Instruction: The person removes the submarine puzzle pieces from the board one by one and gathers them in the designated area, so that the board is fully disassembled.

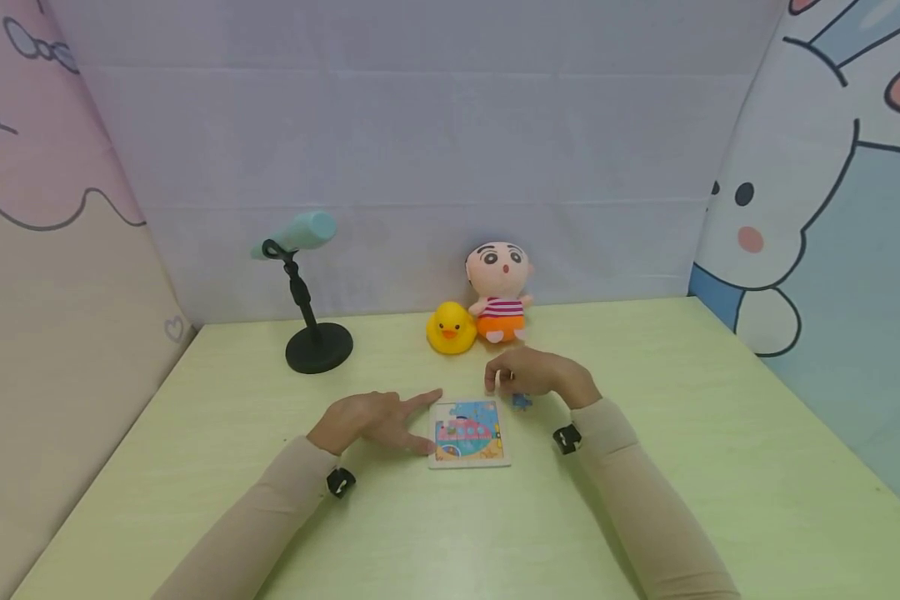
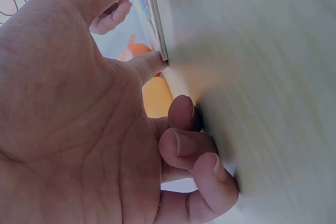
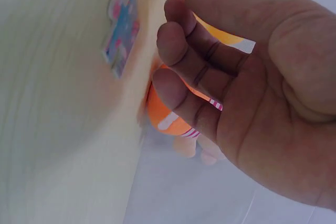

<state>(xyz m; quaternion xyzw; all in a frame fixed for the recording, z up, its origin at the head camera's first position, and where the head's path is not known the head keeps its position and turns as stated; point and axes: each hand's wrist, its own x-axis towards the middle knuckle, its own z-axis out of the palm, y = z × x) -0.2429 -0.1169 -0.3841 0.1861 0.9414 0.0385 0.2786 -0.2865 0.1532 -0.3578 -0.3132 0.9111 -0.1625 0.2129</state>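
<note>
My left hand (image 1: 367, 421) rests on the green worktop (image 1: 195, 467), forefinger and thumb stretched out to touch the left edge of the puzzle board (image 1: 469, 434) — the other fingers (image 2: 181, 148) curl loosely, gripping nothing. My right hand (image 1: 534, 372) hovers just behind the board, its grip loosely curled and empty, with a loose puzzle piece (image 1: 522, 402) lying on the worktop just beneath it.
</note>
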